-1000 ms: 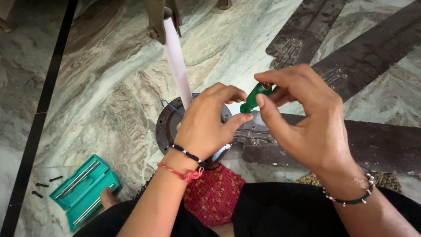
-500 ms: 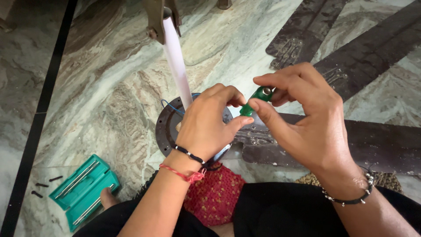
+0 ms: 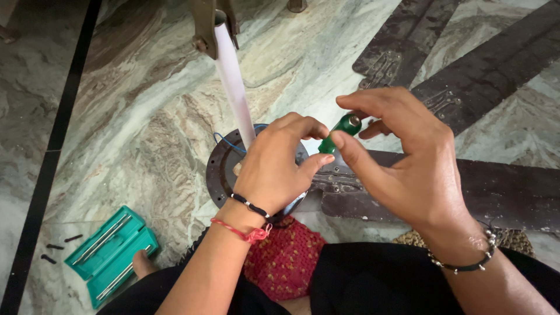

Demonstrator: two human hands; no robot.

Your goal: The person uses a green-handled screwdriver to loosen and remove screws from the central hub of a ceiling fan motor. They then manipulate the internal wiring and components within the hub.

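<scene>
Green plastic shows between both hands: the short screwdriver handle (image 3: 341, 129) is pinched by the right hand (image 3: 408, 169) between thumb and curled fingers, wrist bent, arm coming up from the lap. The left hand (image 3: 274, 169) arches just left of that grip, its fingers closed toward the tool's lower end over the round fan motor (image 3: 220, 169); what they clamp is hidden. Since 1 second ago the handle has tilted flatter and the right fingers have shifted along it.
</scene>
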